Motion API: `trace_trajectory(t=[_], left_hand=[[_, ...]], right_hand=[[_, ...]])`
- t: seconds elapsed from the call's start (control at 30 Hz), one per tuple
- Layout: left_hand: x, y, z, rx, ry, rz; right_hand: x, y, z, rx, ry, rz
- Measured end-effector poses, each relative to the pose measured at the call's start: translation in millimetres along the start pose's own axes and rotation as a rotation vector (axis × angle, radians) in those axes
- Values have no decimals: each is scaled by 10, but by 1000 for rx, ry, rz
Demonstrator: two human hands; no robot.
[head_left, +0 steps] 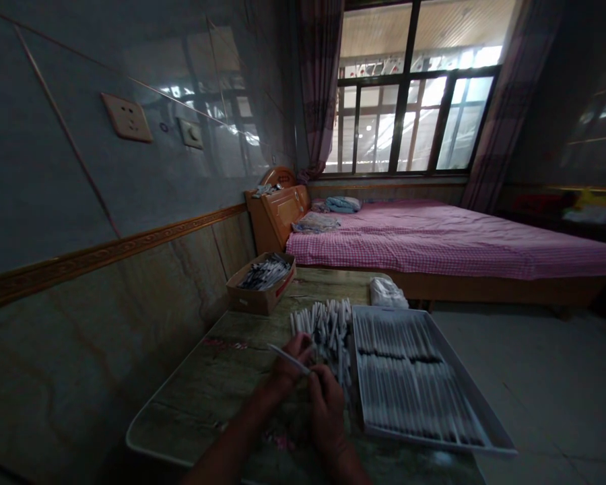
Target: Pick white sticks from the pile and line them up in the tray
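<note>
A slim white pen slants across in front of my left wrist, and my right hand pinches its near end between thumb and fingers. My left hand is curled at the near-left edge of a loose pile of white pens; its fingers are blurred, and what they hold is hidden. Right of the pile lies a shallow white tray with pens laid side by side in two rows, dark ends meeting along the middle.
A cardboard box of dark and white pen-like pieces stands at the table's back left. A white crumpled bundle lies behind the tray. Wooden-patterned table meets the tiled wall on the left. Beyond it is a bed with a pink checked cover.
</note>
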State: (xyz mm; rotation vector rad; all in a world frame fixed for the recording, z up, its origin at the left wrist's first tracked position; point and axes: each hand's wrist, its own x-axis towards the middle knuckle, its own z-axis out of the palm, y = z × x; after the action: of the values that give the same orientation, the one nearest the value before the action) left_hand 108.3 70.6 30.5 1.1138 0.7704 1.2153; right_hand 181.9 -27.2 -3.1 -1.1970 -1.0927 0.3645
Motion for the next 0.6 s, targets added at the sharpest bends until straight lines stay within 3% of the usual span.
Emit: trace_trajectory(t=[0.07, 0.23, 0.33, 0.6], left_hand=[[-39, -16, -147, -8, 68, -2], [-168, -5, -595, -397, 360, -161], [-233, 28, -721, -555, 469, -217], [-266, -2, -727, -653, 421, -203]], right_hand=[[7, -2, -8, -25, 15, 22], [-3, 41, 7, -67, -7, 87], [-18, 79, 20, -99, -63, 107], [-45, 147, 28, -170, -126, 132]])
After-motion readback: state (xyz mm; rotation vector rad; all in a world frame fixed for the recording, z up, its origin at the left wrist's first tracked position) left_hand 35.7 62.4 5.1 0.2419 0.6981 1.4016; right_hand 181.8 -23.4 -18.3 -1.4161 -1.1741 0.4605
